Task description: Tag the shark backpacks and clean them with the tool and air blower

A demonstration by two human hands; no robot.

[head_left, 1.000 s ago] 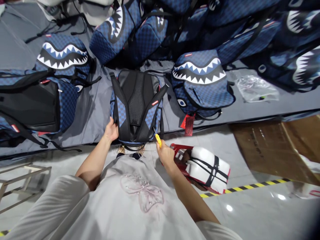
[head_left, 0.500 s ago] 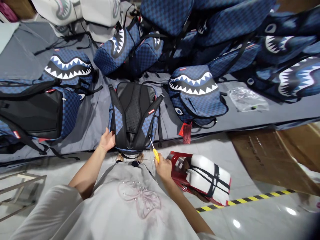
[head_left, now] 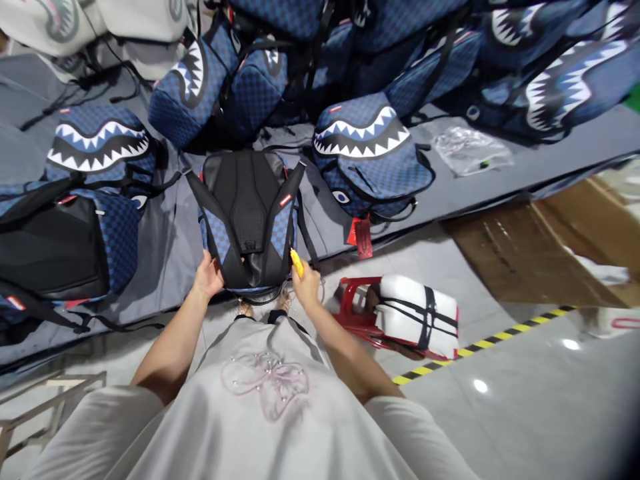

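Note:
A black and blue checkered backpack lies before me on the grey-covered table, its padded back and shoulder straps facing up. At its lower left side, my left hand grips the edge, some fingers hidden behind the bag. My right hand is closed around a yellow-handled screwdriver. The handle points at the lower right side of the backpack; the metal shaft is out of sight against or inside the bag.
Shark-mouth backpacks lie on the left and right; more are piled behind. A plastic bag lies on the grey cloth. A red stool with a white strapped bundle and a cardboard box are on the floor.
My right hand has moved up against the backpack, and the screwdriver's shaft, visible before, is now hidden. My left hand stays at the left edge. The view has shifted to the right.

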